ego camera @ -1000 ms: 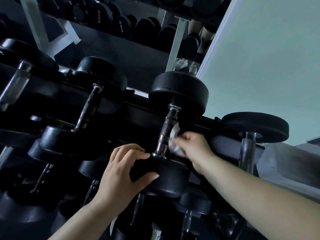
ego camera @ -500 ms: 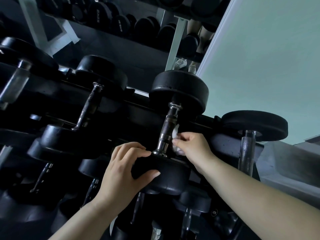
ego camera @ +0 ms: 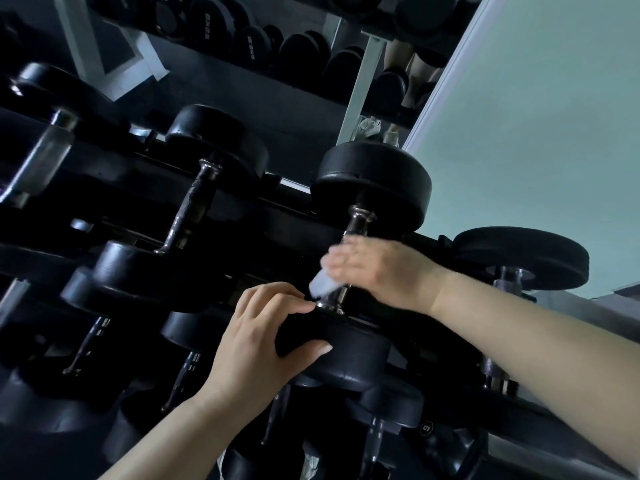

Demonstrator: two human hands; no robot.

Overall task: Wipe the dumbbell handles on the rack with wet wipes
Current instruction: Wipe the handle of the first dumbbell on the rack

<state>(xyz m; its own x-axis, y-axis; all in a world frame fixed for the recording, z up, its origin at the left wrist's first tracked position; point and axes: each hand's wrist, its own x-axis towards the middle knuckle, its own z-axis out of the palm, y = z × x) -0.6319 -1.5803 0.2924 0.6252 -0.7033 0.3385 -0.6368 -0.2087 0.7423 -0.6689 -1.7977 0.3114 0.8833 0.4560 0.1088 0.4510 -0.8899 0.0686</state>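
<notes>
Wipe (ego camera: pixel 322 285) on dumbbell handle (ego camera: pixel 358 225), right hand (ego camera: pixel 377 268)

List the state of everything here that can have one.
Middle dumbbell: seated on the rack, held at both ends.
Wet wipe: crumpled, pressed against that dumbbell's bar.
Right hand: motion-blurred, holds the wipe on the bar.
Left hand: grips the dumbbell's near head.
Left neighbour dumbbell: racked, untouched.
Right neighbour dumbbell: racked, untouched.

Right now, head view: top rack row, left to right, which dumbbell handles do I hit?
Thick silver handle → dark knurled handle → chrome handle, where the right hand holds the wet wipe and the left hand grips the near head → short handle, far right.
</notes>
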